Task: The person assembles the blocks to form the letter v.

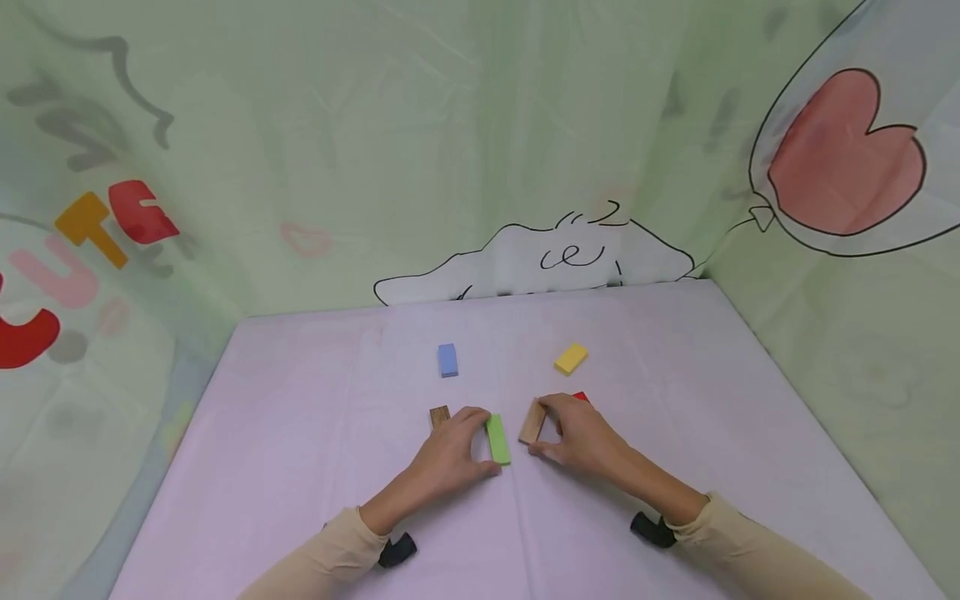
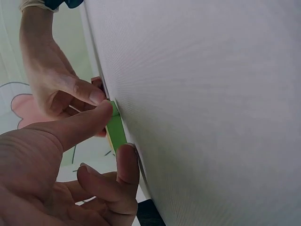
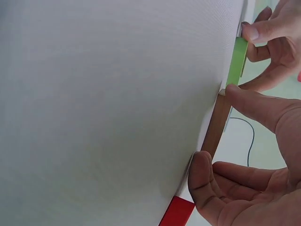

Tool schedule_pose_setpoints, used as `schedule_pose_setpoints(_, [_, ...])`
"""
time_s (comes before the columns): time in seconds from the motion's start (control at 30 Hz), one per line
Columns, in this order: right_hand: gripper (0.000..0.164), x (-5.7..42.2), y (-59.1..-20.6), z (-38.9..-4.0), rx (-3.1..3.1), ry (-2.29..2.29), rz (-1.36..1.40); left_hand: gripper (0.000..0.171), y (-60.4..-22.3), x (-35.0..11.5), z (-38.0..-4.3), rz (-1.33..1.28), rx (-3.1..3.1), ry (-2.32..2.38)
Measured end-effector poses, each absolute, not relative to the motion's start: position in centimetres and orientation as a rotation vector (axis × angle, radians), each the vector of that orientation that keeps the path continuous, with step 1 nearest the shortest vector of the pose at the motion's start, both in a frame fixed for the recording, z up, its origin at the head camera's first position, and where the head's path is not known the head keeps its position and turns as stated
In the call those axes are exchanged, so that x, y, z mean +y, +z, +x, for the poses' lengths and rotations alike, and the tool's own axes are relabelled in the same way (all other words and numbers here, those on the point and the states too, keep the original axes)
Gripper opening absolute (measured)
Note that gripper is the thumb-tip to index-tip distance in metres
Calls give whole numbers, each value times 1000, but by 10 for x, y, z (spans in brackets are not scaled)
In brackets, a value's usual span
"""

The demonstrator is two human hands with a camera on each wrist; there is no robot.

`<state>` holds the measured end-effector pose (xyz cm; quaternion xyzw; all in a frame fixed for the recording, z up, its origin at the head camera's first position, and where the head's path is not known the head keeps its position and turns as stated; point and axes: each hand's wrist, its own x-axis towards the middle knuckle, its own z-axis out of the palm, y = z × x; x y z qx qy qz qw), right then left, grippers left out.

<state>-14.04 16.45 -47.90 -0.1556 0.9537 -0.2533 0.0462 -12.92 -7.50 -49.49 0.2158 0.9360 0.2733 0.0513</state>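
Near the middle of the table, my left hand (image 1: 448,457) pinches a green block (image 1: 498,440) by its two ends, thumb at the near end and a fingertip at the far end. My right hand (image 1: 583,435) grips a light wooden block (image 1: 532,422) end to end the same way. The two blocks lie a short gap apart, the wooden one slanted. A dark brown block (image 1: 439,416) peeks out behind the left hand, partly hidden. Behind the right hand shows a corner of a red block (image 1: 581,397), seen more fully as the red block (image 3: 177,212) in the right wrist view.
Farther back on the pale cloth-covered table (image 1: 337,375) lie a blue block (image 1: 447,360) on the left and a yellow block (image 1: 572,358) on the right. Printed curtains (image 1: 360,125) hang around the table's back and sides. A black band sits at each wrist.
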Motion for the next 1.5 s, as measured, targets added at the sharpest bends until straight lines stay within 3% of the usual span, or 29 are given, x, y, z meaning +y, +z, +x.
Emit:
schedule_pose_setpoints(0.57, [72,167,-477,-138,2887,-848,-402,70,-496,-75,-128,606,2844,919])
schedule_pose_setpoints(1.5, [73,166,-480,-141,2870,-999,-555,70,-496,-69,-133,459,2937,969])
